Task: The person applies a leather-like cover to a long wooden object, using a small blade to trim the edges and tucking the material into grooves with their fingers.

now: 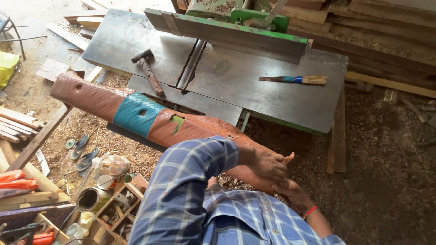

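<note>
Hands, left (268, 164) and right (293, 194), both clamped on quilted brown-and-teal panel (136, 113), metal machine table (254, 86) beside

Place: woodworking workshop | Evidence: planer table (254, 86) beyond hands, hammer (147, 70), sawdust floor (377, 149), timber stacks (386, 27).
</note>
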